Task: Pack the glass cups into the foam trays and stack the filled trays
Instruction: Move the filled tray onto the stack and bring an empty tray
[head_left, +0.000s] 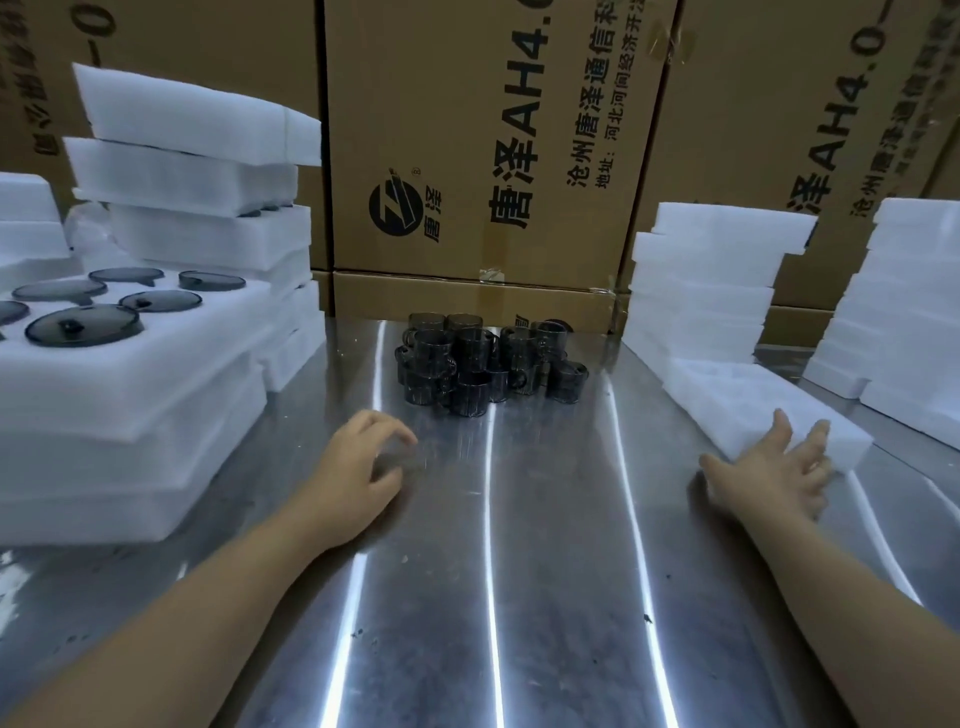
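Several dark smoked-glass cups (483, 364) stand stacked in a cluster at the middle back of the steel table (545, 545). On the right lies a single white foam tray (748, 400), and my right hand (774, 470) touches its near corner with fingers spread. My left hand (358, 467) rests on the table in front of the cups, fingers loosely curled, holding nothing. On the left a filled foam tray (171, 343) tops a stack and shows several dark round glass pieces in its pockets.
Tall leaning stacks of foam trays (202, 176) rise at the back left. More foam stacks (711, 280) stand at the right and far right (904, 301). Large cardboard boxes (483, 140) form a wall behind the table.
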